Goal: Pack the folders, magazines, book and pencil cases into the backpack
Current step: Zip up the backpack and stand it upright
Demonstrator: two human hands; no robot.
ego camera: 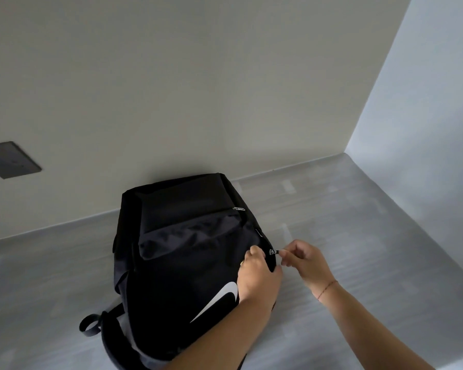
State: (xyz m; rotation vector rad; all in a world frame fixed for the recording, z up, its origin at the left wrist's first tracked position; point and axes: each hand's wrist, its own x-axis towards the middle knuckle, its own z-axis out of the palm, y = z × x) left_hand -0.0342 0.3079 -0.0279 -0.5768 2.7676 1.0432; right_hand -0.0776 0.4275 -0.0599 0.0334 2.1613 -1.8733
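A grey surface (358, 236) with a faint streaked grain spread beneath the fingers (285, 254) and ran well beyond them to the right and left. Behind the fingers rose a plain off-white wall (171, 89), which met a paler side wall (425, 116) in a corner far to their right. A dark socket plate (10, 160) sat on the wall, far left of the fingers and higher.

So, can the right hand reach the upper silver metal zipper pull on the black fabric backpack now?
Probably yes: nothing lies between the right hand and the upper silver zipper pull on the black fabric backpack. It would first have to release the lower silver zipper pull that it pinches.
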